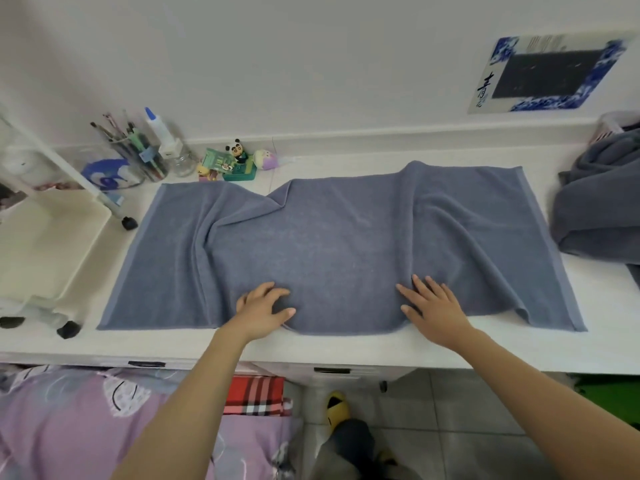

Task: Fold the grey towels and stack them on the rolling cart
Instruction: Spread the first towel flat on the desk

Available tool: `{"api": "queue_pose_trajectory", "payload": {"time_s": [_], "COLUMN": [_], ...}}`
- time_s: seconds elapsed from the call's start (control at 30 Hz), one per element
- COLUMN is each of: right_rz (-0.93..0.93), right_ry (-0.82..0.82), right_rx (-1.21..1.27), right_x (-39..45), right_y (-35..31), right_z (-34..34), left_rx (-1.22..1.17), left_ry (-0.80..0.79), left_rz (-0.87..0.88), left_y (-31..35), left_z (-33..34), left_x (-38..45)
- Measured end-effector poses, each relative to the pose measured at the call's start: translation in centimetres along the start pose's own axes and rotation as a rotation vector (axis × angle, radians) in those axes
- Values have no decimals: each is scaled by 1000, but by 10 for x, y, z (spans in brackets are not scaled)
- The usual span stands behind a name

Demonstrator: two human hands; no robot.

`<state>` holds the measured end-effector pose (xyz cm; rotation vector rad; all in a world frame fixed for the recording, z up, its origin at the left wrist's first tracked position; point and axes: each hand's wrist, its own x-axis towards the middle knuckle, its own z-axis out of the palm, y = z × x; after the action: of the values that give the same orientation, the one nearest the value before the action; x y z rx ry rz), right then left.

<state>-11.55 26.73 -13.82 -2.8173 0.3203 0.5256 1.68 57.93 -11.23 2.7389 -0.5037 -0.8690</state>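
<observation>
Smoothing stage — left hand [265,308] loosely curled, right hand [431,306] flat on spread towel [346,237] — next, probably gripping an edge to fold.

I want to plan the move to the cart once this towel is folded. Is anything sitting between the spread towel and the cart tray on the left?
Nothing visible does. The spread towel lies flat with both the left hand and right hand on its near edge. The cart tray stands right beside its left end; the small figurines sit behind, off that path.
</observation>
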Motion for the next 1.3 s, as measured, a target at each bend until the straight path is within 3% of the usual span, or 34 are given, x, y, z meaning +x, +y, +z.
{"api": "queue_pose_trajectory", "payload": {"time_s": [0.1,0.27,0.33,0.5,0.63,0.73,0.87,1.03,1.2,1.3], "right_rz": [35,52,40,113,166,201,321,629,730,779], "right_ry": [-39,320,315,127,167,301,493,421,241,362], "right_rx": [-148,-166,-96,-59,-43,29,56,309,188,106], "right_x": [-8,-2,10,24,25,25,20,1,-31,-29], "right_y": [-10,-17,-19,-7,-6,-4,24,90,128,150], "right_z": [13,10,10,27,27,4,-12,-8,2,-23], "left_rx": [47,9,33,209,171,124,139,166,281,229], "left_ry": [-26,218,287,155,193,260,167,71,24,146], "left_rz": [-37,-77,3,18,-39,128,312,448,268,226], "left_y": [9,16,23,22,38,75,137,209,245,260], "left_z": [13,13,14,34,28,17,13,33,57,58], "left_x": [6,19,29,47,59,78,104,126,143,146]}}
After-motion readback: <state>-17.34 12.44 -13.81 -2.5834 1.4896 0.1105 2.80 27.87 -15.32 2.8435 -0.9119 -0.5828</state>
